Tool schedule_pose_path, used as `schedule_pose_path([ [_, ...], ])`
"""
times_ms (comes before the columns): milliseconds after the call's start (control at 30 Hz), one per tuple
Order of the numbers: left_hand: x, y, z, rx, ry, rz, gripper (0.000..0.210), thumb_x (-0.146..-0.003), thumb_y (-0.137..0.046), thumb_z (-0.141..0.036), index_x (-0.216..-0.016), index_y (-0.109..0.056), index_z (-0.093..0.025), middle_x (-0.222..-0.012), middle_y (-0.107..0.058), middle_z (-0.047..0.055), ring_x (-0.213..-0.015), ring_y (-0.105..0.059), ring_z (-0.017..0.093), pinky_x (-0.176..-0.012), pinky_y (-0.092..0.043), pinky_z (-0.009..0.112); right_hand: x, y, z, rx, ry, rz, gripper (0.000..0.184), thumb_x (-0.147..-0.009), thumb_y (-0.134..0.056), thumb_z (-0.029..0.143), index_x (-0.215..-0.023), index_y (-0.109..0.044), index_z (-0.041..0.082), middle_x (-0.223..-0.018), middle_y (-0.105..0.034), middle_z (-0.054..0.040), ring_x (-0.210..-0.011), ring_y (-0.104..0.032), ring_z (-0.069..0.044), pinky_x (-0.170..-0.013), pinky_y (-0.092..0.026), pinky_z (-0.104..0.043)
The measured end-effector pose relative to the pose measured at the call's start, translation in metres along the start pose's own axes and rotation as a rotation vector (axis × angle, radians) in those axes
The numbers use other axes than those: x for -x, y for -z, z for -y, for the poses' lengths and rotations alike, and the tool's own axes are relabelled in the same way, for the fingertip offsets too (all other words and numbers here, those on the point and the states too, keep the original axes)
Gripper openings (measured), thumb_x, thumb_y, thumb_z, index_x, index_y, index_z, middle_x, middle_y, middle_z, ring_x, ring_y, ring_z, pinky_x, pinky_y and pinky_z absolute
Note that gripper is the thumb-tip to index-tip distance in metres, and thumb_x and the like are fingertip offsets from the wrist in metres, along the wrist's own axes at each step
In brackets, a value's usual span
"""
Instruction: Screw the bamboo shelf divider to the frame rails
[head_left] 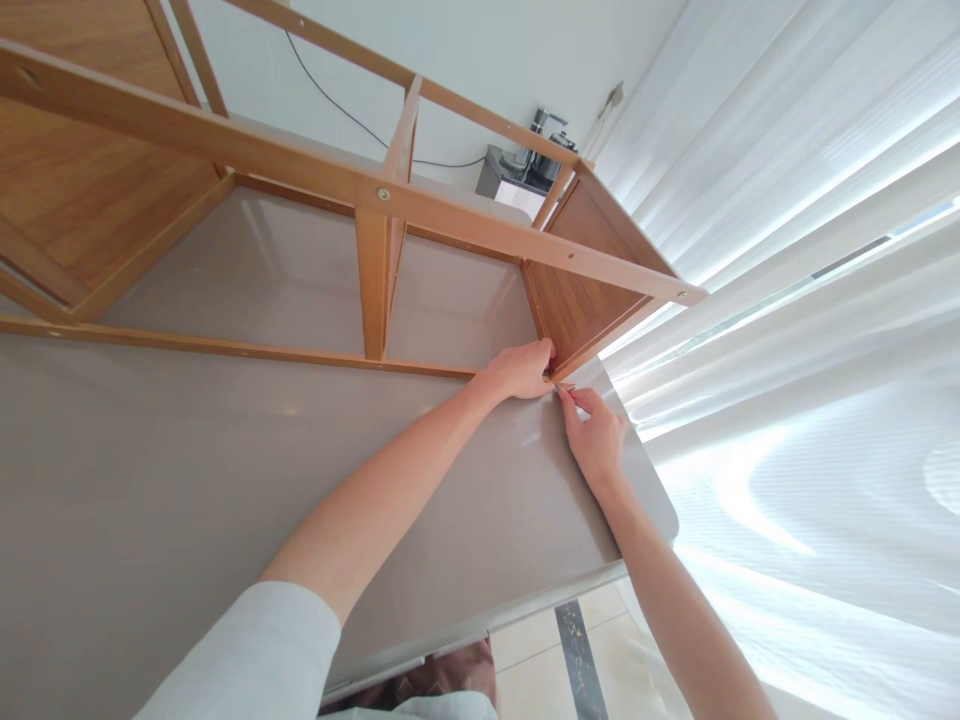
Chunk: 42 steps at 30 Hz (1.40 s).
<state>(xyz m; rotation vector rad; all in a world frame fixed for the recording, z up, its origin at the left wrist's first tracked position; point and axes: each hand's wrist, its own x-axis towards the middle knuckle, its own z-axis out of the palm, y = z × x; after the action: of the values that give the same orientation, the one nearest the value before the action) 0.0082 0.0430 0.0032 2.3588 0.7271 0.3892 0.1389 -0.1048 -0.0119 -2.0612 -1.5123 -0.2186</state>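
A wooden frame (300,150) with slats and panels stands on the grey tabletop (225,450). My left hand (523,370) is closed around its lower right corner, where the bottom rail (315,353) meets the wooden end panel (585,260). Just to the right of that corner, my right hand (596,430) pinches a small, thin piece (566,387) between thumb and fingertips. Its kind is too small to make out. The piece points at the corner, close to my left fingers. A screw head (383,194) shows on the upper rail near the middle divider (373,290).
White sheer curtains (787,430) hang along the right, close to the table's rounded corner. Behind the frame, a small cabinet (495,175) bears a kettle-like appliance (551,150). A dark cable (337,105) runs along the white wall. Tiled floor (525,630) shows below the table edge.
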Motion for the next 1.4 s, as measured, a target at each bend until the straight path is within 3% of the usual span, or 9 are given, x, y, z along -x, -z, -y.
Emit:
schedule_pose_path([
  [267,0.0017,-0.0035,-0.0039,-0.043,0.013,-0.024,0.042,-0.08,-0.062,-0.046,-0.113,-0.048,-0.023,-0.118,-0.067,0.007,-0.097,-0.068,0.028,-0.076,-0.052,0.038,0.0007,-0.0045,-0.0024,0.051,0.072,-0.026,0.028,-0.097,-0.048,0.045,-0.09,-0.065,0.023,-0.089,-0.074,-0.0028,-0.081,-0.066,-0.021,-0.075,-0.043,-0.032],
  [500,-0.0024,-0.0004,0.001,0.012,-0.012,0.028,0.045,-0.077,-0.065,-0.041,-0.115,-0.049,-0.023,-0.12,-0.068,0.006,-0.102,-0.067,0.025,-0.081,-0.053,0.034,0.0004,-0.0034,-0.0006,0.087,0.113,0.003,0.031,-0.097,-0.046,0.044,-0.094,-0.069,0.023,-0.087,-0.074,-0.005,-0.079,-0.062,-0.022,-0.075,-0.041,-0.032],
  [733,-0.0039,-0.0003,0.004,0.05,-0.007,0.054,0.047,-0.077,-0.066,-0.038,-0.118,-0.049,-0.023,-0.123,-0.068,0.005,-0.104,-0.067,0.024,-0.084,-0.052,0.032,-0.0032,-0.0011,0.0022,0.002,0.018,-0.009,0.04,-0.096,-0.044,0.055,-0.088,-0.066,0.022,-0.087,-0.074,-0.0044,-0.08,-0.067,-0.021,-0.074,-0.045,-0.031],
  [1000,-0.0045,-0.002,0.0034,0.043,-0.009,0.035,0.049,-0.076,-0.066,-0.042,-0.118,-0.048,-0.023,-0.12,-0.069,0.005,-0.101,-0.068,0.023,-0.082,-0.052,0.033,-0.0069,0.0031,0.001,-0.078,-0.105,0.001,0.037,-0.093,-0.051,0.057,-0.083,-0.064,0.024,-0.08,-0.075,-0.0026,-0.08,-0.071,-0.022,-0.07,-0.047,-0.029],
  [1233,-0.0038,-0.0011,0.0027,0.037,-0.007,0.039,0.051,-0.075,-0.066,-0.042,-0.118,-0.047,-0.023,-0.122,-0.069,0.005,-0.101,-0.068,0.023,-0.08,-0.052,0.032,-0.0021,0.0011,0.0041,-0.06,-0.054,-0.016,0.036,-0.094,-0.048,0.055,-0.091,-0.065,0.024,-0.088,-0.075,-0.0042,-0.082,-0.071,-0.022,-0.077,-0.047,-0.031],
  [1400,-0.0049,-0.0026,0.0047,0.039,-0.01,0.038,0.05,-0.076,-0.065,-0.046,-0.117,-0.046,-0.024,-0.122,-0.068,0.004,-0.1,-0.067,0.023,-0.078,-0.051,0.032,0.0004,0.0008,0.0025,-0.01,-0.007,-0.022,0.034,-0.096,-0.047,0.052,-0.089,-0.065,0.024,-0.087,-0.075,-0.0029,-0.08,-0.07,-0.02,-0.072,-0.045,-0.03],
])
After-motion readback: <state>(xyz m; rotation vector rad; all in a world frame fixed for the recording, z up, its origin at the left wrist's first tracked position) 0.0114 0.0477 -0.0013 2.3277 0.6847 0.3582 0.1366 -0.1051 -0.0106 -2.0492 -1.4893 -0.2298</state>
